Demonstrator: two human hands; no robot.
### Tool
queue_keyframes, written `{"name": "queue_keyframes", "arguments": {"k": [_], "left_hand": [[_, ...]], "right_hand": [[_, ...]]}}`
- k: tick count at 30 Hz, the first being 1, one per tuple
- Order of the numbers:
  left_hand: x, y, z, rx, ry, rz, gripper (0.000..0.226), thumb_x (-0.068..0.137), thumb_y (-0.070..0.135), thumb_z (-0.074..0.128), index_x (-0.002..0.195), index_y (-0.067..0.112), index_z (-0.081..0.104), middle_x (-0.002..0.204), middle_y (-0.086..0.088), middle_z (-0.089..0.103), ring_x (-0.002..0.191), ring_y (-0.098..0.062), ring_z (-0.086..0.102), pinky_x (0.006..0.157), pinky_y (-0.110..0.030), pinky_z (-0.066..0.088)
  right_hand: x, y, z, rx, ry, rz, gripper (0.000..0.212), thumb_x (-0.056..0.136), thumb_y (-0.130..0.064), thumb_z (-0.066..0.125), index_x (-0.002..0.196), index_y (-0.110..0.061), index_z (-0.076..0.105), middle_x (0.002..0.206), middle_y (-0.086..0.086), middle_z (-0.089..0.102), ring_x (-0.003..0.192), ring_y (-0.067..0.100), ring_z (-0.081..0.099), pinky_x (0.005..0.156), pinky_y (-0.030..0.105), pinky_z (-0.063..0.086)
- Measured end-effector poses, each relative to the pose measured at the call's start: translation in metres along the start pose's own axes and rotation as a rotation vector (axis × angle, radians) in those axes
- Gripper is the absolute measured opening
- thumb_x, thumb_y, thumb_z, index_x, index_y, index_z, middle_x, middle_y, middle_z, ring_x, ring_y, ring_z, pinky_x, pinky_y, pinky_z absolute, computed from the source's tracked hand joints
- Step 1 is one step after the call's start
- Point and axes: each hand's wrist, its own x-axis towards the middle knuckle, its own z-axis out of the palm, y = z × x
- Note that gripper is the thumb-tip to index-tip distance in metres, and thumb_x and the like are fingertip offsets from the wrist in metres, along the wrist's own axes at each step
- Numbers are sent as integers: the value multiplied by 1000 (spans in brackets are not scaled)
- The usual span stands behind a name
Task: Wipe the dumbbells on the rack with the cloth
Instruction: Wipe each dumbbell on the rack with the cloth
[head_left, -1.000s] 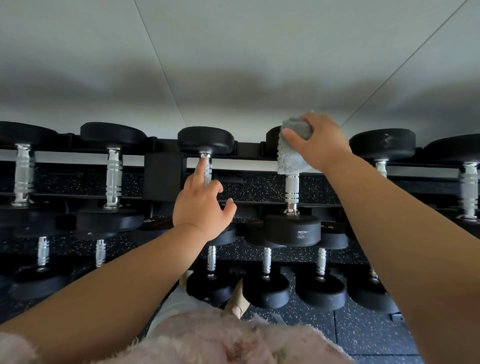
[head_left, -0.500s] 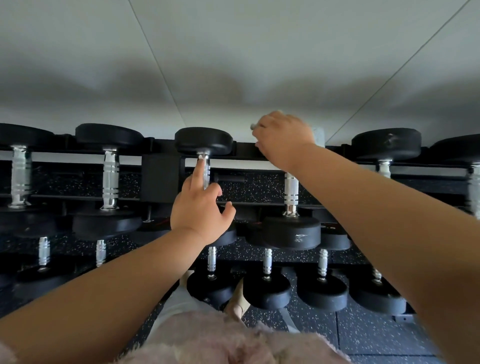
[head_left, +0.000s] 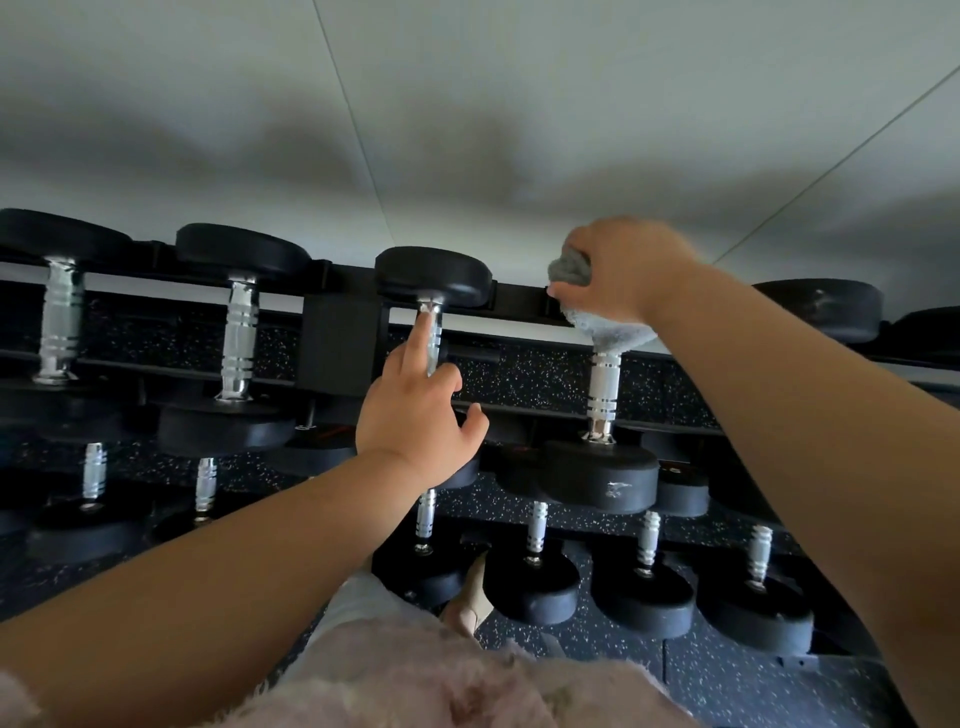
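Black dumbbells with chrome handles lie in rows on a dark rack (head_left: 340, 343). My right hand (head_left: 626, 275) grips a grey cloth (head_left: 610, 327) and presses it over the far head of one top-row dumbbell (head_left: 602, 415), hiding that head. The dumbbell's chrome handle and near head show below the cloth. My left hand (head_left: 418, 415) rests on the handle of the neighbouring dumbbell (head_left: 434, 278), index finger stretched along the chrome, the other fingers spread.
More dumbbells fill the top row left (head_left: 241, 332) and right (head_left: 818, 309). Smaller dumbbells (head_left: 532, 577) sit on the lower tiers. A white wall (head_left: 467, 130) rises behind the rack. Speckled black floor (head_left: 727, 675) and a fuzzy pink garment (head_left: 467, 686) lie below.
My right hand has swung the cloth back over the far dumbbell head, so the grey cloth shows again under the hand. My left hand has stayed on the neighbouring handle.
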Motion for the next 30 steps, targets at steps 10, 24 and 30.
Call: {"name": "queue_keyframes", "arguments": {"k": [10,24,30], "left_hand": [[-1,0,-1,-14,11,-2,27,86,50,67,90,23,67,176,-3,13,139,-29,46,80,-36,53],[0,2,-5,9,-24,-22,28,88,51,67,97,25,70,177,0,7,140,-25,43,82,-39,55],[0,3,-5,16,-32,-22,26,87,49,68,96,25,70,176,0,10,136,-26,45,78,-37,54]], "right_hand": [[20,-14,-12,-148,-265,30,47,84,-78,55,83,-31,57,87,-8,60,88,21,62,78,44,59],[-61,21,51,817,298,869,61,100,-71,36,115,-16,60,97,0,63,81,14,66,60,28,55],[-86,6,57,588,390,882,40,110,-43,37,106,-10,59,102,7,61,81,19,62,66,34,55]]}}
